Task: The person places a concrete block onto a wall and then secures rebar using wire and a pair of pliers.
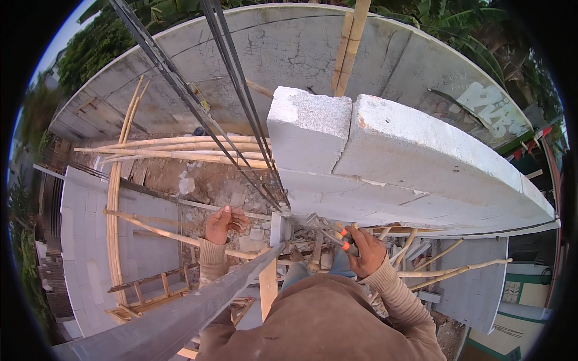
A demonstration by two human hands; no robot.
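Note:
My right hand (366,251) is wrapped round the black and orange handles of a pair of pincers (329,232). Their metal head points left, toward the foot of the rebar column and the underside of the pale block wall (397,162). To the left of the column, my left hand (224,225) is raised with its fingers loosely bent and apart, and I see nothing in it. Dark steel bars (232,78) rise from the column between my hands and lean to the upper left. A small grey-white upright piece (279,228) stands at their foot.
A long grey beam (198,301) runs from the column to the lower left, past my left forearm. Bamboo poles (198,144) cross on the left, with more bamboo (457,271) on the right. Rubble ground (198,174) lies below. A concrete wall (289,48) curves behind.

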